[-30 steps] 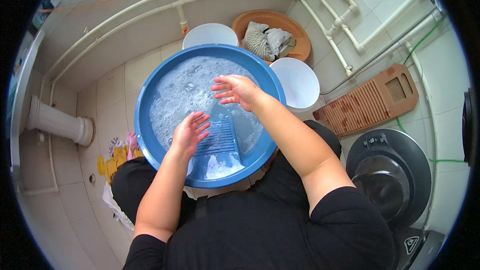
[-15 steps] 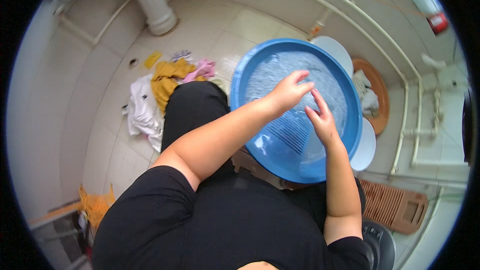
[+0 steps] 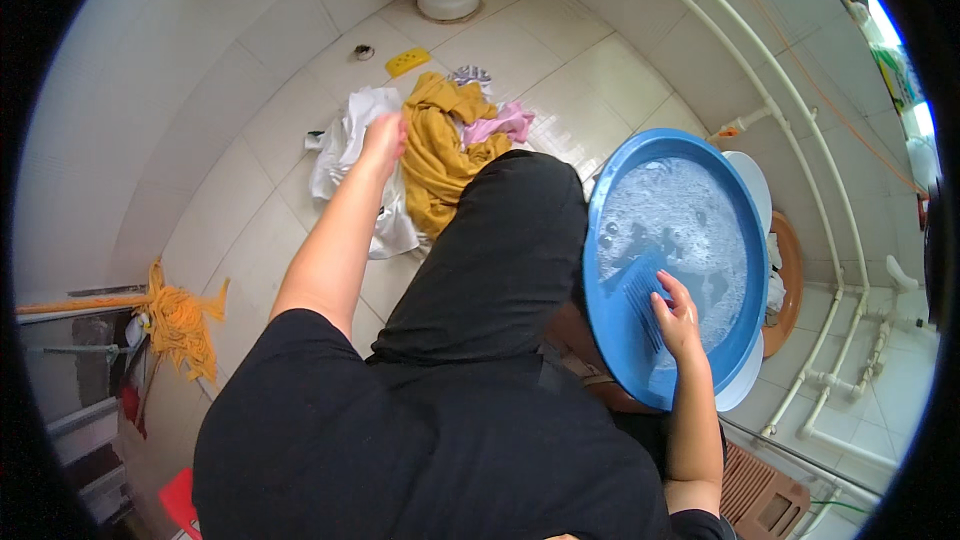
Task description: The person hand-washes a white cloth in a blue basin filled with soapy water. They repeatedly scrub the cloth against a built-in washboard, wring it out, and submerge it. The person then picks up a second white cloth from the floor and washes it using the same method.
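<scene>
Left hand (image 3: 384,140) is well out to the left of the blue basin (image 3: 612,330), right above the clothes pile, fingers looking kinda curled in. It's small and a bit blurry, so I can't tell if it's pinching any fabric or just hanging over it. Right hand (image 3: 678,318) is over the near part of the basin, fingers loosely spread with a slight bend, nothing visible in the grip. It overlaps the ribbed washboard (image 3: 642,302) in there, but can't say for sure whether the fingertips touch it.

The pile's a crumpled mess: a mustard-yellow garment (image 3: 430,165) bunched up in the middle, a white garment (image 3: 343,152) on the side farther from the basin, and a pink garment (image 3: 502,124) on the side closer to it. The left hand sits about where white meets mustard. Whole heap is on the floor left of the basin, with a black-trousered knee (image 3: 500,230) between the two. The basin holds cloudy, sudsy water (image 3: 690,205), directly under and beyond the right hand.
</scene>
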`<action>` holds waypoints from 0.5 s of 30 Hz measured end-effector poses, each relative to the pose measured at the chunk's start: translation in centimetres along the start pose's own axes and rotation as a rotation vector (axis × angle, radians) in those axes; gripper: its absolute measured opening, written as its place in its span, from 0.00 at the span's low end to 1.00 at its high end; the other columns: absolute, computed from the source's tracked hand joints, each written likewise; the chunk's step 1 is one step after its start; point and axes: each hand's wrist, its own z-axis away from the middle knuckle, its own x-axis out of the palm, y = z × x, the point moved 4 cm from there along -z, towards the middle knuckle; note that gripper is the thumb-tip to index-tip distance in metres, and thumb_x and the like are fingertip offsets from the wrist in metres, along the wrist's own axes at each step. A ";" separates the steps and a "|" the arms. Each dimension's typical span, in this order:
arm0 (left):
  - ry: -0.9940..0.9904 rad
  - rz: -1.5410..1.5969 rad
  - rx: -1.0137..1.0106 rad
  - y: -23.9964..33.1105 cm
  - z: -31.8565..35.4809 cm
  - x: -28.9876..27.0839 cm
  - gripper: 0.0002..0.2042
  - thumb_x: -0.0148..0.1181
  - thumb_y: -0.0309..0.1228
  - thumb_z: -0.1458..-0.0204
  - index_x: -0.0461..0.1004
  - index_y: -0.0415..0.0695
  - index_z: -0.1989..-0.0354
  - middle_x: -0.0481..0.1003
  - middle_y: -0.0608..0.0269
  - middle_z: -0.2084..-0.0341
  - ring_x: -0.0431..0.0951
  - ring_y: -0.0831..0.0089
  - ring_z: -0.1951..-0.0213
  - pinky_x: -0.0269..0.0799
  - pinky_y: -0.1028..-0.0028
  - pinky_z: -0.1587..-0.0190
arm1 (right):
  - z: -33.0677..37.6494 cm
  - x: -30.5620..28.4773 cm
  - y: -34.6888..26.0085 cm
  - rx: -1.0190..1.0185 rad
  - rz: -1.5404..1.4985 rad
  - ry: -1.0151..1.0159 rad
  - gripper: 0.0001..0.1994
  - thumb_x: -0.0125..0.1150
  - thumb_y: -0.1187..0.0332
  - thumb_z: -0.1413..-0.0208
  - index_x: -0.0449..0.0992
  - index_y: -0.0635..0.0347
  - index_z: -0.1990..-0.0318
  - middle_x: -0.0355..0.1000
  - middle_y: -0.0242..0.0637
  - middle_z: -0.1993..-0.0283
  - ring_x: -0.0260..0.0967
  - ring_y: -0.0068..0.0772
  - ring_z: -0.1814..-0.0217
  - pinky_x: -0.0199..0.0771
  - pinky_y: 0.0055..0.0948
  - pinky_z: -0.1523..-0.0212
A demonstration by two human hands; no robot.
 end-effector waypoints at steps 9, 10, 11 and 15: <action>0.382 -0.525 -0.380 -23.3 -0.2 -12.6 0.25 0.56 0.41 0.59 0.68 0.46 0.50 0.49 0.43 0.42 0.59 0.54 0.45 0.57 0.65 0.44 | -1.1 2.3 -2.4 0.097 -0.048 -0.073 0.16 0.53 0.69 0.49 0.69 0.60 0.51 0.68 0.43 0.53 0.67 0.35 0.53 0.68 0.30 0.54; 0.402 -0.565 -0.351 -23.7 -0.6 -13.4 0.25 0.56 0.42 0.59 0.68 0.47 0.50 0.47 0.44 0.42 0.58 0.54 0.44 0.56 0.65 0.44 | -1.3 2.3 -3.3 0.098 -0.047 -0.090 0.16 0.53 0.70 0.49 0.69 0.60 0.51 0.68 0.43 0.53 0.67 0.34 0.54 0.68 0.30 0.54; 0.415 -0.605 -0.314 -23.6 -1.4 -13.9 0.25 0.57 0.43 0.60 0.68 0.48 0.50 0.44 0.44 0.41 0.56 0.55 0.43 0.55 0.65 0.43 | -1.3 2.2 -3.9 0.101 -0.047 -0.097 0.16 0.53 0.70 0.48 0.69 0.60 0.51 0.68 0.43 0.53 0.67 0.34 0.54 0.68 0.29 0.54; 0.406 -0.846 -0.152 -16.9 -5.6 -15.3 0.26 0.55 0.48 0.60 0.68 0.53 0.50 0.44 0.46 0.39 0.55 0.56 0.42 0.50 0.66 0.40 | -1.3 1.6 -3.9 0.088 -0.047 -0.089 0.15 0.53 0.70 0.48 0.69 0.60 0.51 0.68 0.41 0.53 0.68 0.32 0.55 0.68 0.28 0.55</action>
